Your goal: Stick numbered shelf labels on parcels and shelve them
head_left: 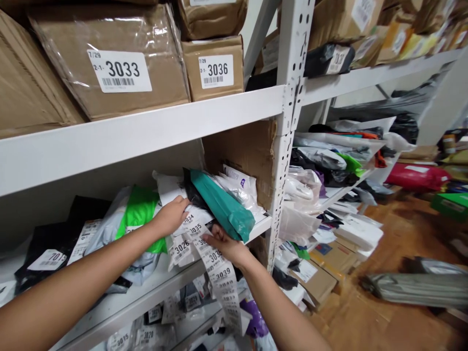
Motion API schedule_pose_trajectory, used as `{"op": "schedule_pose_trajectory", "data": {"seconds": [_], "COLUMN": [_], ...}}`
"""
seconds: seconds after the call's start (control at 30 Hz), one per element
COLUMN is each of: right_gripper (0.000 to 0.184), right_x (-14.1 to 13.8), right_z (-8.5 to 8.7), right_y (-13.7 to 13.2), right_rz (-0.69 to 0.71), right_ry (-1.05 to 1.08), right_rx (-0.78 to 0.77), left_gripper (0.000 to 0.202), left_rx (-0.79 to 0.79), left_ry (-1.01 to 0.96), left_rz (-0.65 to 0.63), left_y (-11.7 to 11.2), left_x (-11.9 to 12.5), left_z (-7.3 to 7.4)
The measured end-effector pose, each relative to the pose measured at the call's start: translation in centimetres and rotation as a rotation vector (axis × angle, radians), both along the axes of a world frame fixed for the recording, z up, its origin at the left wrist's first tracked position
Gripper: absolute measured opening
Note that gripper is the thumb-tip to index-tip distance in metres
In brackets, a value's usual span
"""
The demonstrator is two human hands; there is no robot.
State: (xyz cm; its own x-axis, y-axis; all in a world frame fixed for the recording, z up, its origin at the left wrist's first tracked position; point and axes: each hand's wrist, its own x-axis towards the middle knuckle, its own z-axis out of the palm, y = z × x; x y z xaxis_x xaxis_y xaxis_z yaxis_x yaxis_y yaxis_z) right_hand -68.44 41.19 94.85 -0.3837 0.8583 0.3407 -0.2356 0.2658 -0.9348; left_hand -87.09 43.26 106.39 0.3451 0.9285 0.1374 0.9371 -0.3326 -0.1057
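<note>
My left hand [171, 215] reaches onto the middle shelf, fingers curled on a white parcel with a 3035 label [195, 228]. My right hand [224, 243] pinches the top of a long strip of numbered labels [219, 278] that hangs down past the shelf edge. A teal mailer bag [221, 204] lies just above my right hand. A green and grey bag [137, 212] sits beside my left wrist. Black bags with white labels [49, 253] lie further left.
Cardboard boxes labelled 3033 [119, 70] and 3036 [215, 70] stand on the upper shelf. A white perforated upright [288, 126] splits the rack. More parcels fill the shelves to the right [329, 165] and cover the wooden floor [413, 287].
</note>
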Motion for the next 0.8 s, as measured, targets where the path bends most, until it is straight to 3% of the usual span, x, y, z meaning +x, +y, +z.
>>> {"op": "schedule_pose_trajectory", "data": {"seconds": [0.1,0.2,0.27,0.4,0.6,0.8], "right_gripper": [0.047,0.034,0.03,0.037,0.052,0.045], "right_x": [1.2,2.9,3.9,4.9,5.6,5.4], "right_z": [-0.2,-0.3,0.1,1.4,3.5,4.4], "right_y": [-0.6,-0.6,-0.2,1.7,4.1,3.2], "right_rz": [0.159,0.244,0.353,0.653,0.636,0.621], "right_ry": [-0.062,-0.212,-0.273,-0.264,-0.054,0.079], "right_rx": [-0.028,-0.016,-0.011,0.031,0.009,-0.05], "left_gripper": [0.019,0.036,0.043,0.015,0.016,0.029], "left_rx": [-0.007,0.094,0.187,0.103,-0.12,-0.317], "left_ry": [-0.06,-0.179,-0.114,0.09,0.038,-0.199], "left_rz": [0.035,0.068,-0.005,-0.276,-0.578,-0.549], "left_y": [-0.2,0.2,0.8,2.6,2.2,1.1], "left_x": [0.4,0.9,1.1,1.5,2.3,2.0], "left_z": [0.6,1.8,2.8,4.5,3.5,3.5]}}
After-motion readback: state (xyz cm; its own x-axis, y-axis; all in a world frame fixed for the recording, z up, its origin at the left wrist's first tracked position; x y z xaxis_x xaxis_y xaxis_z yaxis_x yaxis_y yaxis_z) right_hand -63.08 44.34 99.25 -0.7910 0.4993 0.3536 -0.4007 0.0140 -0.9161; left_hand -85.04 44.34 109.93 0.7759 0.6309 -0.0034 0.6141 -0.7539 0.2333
